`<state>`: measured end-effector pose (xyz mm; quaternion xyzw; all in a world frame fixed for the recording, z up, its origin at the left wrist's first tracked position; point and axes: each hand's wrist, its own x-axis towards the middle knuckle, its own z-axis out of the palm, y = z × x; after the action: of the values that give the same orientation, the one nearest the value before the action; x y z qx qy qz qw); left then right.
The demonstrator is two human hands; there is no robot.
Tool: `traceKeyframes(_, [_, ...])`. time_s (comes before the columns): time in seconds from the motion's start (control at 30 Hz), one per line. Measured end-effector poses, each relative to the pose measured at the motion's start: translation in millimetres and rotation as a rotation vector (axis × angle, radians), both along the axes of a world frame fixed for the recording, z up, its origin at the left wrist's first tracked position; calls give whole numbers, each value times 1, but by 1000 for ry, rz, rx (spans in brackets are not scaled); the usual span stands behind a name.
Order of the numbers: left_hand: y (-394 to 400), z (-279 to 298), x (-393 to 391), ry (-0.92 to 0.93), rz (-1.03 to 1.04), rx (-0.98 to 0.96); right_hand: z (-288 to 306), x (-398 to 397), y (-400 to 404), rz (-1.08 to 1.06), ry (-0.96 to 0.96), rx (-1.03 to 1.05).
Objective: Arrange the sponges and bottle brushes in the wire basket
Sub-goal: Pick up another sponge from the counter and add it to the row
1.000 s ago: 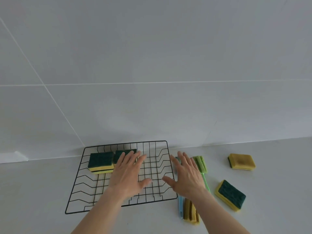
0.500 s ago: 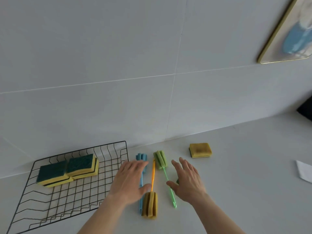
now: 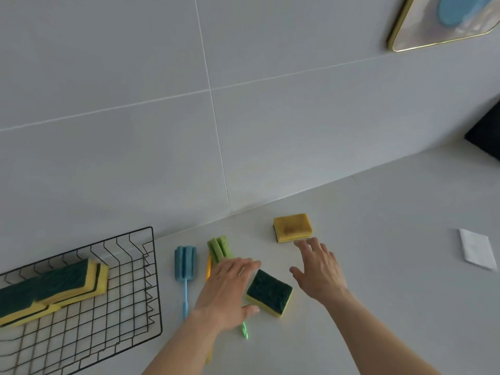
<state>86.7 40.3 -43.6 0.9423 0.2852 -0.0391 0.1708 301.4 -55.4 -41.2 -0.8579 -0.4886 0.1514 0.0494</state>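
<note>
Since half a second ago both hands have shifted toward the loose sponges: the left hand [image 3: 228,292] has moved off the blue brush and now lies flat over the green and orange brush handles, and the right hand [image 3: 319,272] has reached farther out, its fingertips almost at the yellow sponge [image 3: 292,227]. The view has swung right as well, so the wire basket [image 3: 155,280] now sits at the far left, partly cut off by the frame edge.

Both hands are spread, palms down, fingers loose, gripping nothing. Between them, just beside the left thumb, a green-topped sponge [image 3: 269,293] lies on the counter [image 3: 392,280]. The blue bottle brush [image 3: 185,269] lies to the left of the left hand, clear of it, between hand and basket rim. The green bottle brush [image 3: 219,249] shows its head beyond the left fingertips and its handle tip below the wrist. The orange bottle brush [image 3: 208,269] is mostly hidden under that hand.

To the right of the right hand the counter is bare as far as a white folded paper [image 3: 477,251]. The tiled wall [image 3: 243,117] closes the far side.

In the basket, several green-and-yellow sponges [image 3: 54,290] lie overlapped along its far side; its near part holds nothing.
</note>
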Motion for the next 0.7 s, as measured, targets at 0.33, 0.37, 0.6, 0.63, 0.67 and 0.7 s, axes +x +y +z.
traceKeyframes(0.33, [-5,-37,23,38,-84,-45,-27,46,58,122,-14,-2])
traceKeyframes(0.37, [-5,-39,23,30,-77,-37,-30,48,61,129,-20,-11])
traceKeyframes(0.6, [-9,-45,14,-66,29,-30,-38,45,69,133,-81,-55])
traceKeyframes(0.63, [-10,-45,13,-66,38,-29,-39,43,68,117,-6,-38])
traceKeyframes(0.67, [-12,-45,13,-65,48,-33,-38,41,66,91,90,-13])
traceKeyframes(0.7, [-13,-45,13,-67,61,-40,-36,40,65,69,171,14])
